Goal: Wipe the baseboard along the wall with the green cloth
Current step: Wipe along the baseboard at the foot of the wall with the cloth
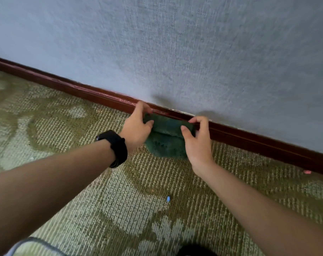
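Observation:
A dark green cloth (166, 139) hangs folded against the reddish-brown baseboard (68, 85), which runs diagonally from upper left to lower right under a grey textured wall (175, 43). My left hand (138, 126), with a black watch on its wrist, pinches the cloth's left upper corner. My right hand (197, 139) pinches the right upper corner. The cloth's top edge lies on the baseboard and its lower part drapes onto the carpet.
Green patterned carpet (120, 191) covers the floor. A small blue scrap (168, 199) lies on it between my forearms. A small pink scrap (307, 171) sits by the baseboard at the right.

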A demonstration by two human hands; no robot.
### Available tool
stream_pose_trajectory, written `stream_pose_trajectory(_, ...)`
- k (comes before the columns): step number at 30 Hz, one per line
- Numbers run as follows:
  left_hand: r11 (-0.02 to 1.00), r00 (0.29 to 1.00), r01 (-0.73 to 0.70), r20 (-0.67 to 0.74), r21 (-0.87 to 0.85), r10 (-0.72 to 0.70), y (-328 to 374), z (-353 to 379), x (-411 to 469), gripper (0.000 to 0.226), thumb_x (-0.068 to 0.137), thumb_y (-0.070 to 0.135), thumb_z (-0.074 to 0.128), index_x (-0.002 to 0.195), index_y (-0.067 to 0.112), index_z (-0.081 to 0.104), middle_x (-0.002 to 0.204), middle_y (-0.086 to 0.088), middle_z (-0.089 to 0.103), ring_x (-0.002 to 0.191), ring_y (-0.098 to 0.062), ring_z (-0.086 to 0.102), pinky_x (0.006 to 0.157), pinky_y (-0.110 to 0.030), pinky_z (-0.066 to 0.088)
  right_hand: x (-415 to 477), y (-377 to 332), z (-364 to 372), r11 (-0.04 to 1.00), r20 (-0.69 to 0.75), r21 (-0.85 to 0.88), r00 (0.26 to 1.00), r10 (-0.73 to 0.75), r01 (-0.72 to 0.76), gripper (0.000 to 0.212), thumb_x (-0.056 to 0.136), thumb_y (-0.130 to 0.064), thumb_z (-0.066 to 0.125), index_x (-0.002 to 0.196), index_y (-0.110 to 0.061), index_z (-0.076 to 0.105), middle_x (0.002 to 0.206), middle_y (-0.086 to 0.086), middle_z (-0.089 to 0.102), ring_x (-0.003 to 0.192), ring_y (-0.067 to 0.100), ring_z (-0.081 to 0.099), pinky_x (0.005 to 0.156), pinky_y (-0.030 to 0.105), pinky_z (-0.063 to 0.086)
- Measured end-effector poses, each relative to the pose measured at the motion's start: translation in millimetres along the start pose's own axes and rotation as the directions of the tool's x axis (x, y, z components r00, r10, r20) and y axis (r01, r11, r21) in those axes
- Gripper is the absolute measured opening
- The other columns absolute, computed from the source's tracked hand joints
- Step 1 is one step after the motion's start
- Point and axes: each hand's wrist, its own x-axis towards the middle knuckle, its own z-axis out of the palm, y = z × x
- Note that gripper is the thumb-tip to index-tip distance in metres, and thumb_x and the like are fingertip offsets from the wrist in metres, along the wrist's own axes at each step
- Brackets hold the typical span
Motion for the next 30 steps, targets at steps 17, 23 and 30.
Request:
stream_pose_trajectory(17,0.518,0.724,-0.641,0.223,0.566,0.653,-37,-2,39,0.031,0.072,-0.005,0.073,0.102,-0.008,0.066,0.090,-0.025,0.062,0.076,-0.039,0.062,0.067,-0.035,0.054,11,17,29,0.804,-0.029,-0.524,0.937,-0.348,0.282,0.033,0.088,-0.006,0.060,0.120,-0.013,0.062,0.105,0.015,0.061,0.095,0.024,0.058,0.082,0.012,0.034)
stream_pose_trajectory(23,0.232,0.556,-0.702,0.316,0.673,0.769,-50,-9,50,0.024,0.079,0.006,0.055,0.092,-0.009,0.069,0.073,-0.024,0.061,0.058,-0.035,0.060,0.050,-0.033,0.051,14,19,44,0.794,-0.079,-0.534,0.917,-0.391,0.292,0.031,0.087,0.004,0.057,0.116,-0.006,0.063,0.110,0.019,0.060,0.097,0.026,0.059,0.086,0.007,0.030)
stream_pose_trajectory(30,0.141,0.538,-0.674,0.351,0.725,0.767,-67,-45,61,0.031,0.080,0.008,0.047,0.091,-0.009,0.070,0.073,-0.024,0.063,0.049,-0.030,0.056,0.046,-0.029,0.047,20,13,80,0.770,0.035,-0.547,0.929,-0.369,0.327,0.032,0.091,-0.005,0.051,0.121,-0.012,0.060,0.118,0.017,0.056,0.101,0.029,0.057,0.093,0.028,0.044)
